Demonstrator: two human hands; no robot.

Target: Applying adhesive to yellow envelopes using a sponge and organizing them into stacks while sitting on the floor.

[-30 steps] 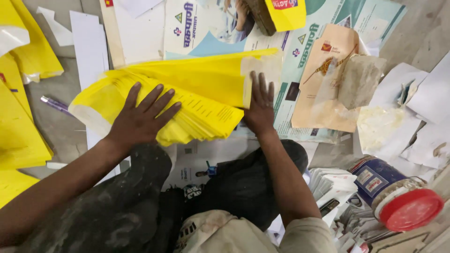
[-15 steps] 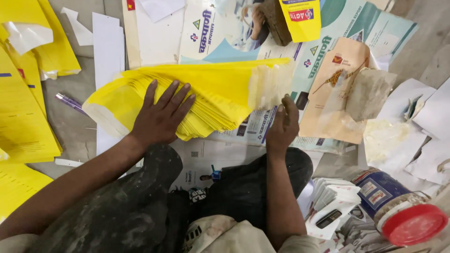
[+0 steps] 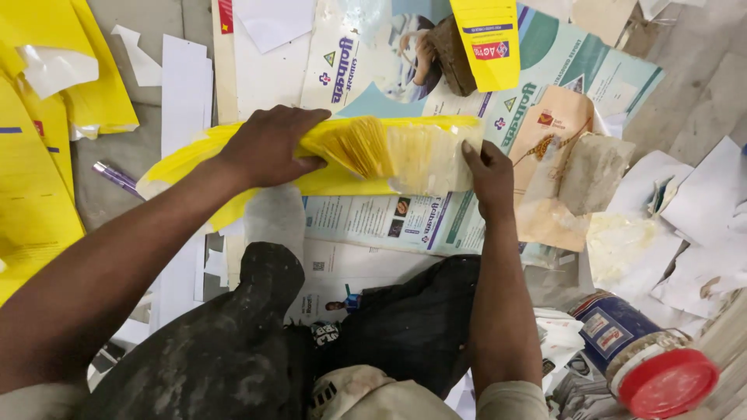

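Both hands grip the thick stack of yellow paper sheets (image 3: 366, 152) upright on edge: left hand (image 3: 268, 146) clasps its top, right hand (image 3: 489, 175) holds its pale end; edges look roughly squared, not set down.

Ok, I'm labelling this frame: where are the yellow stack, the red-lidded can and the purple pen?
yellow stack (image 3: 358, 148), head view, fanned edges.
red-lidded can (image 3: 665, 381), head view, red lid.
purple pen (image 3: 117, 177), head view, mid barrel.

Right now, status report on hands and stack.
Left hand gripping yellow paper stack on edge. Right hand steadying its end. Nothing in the way.
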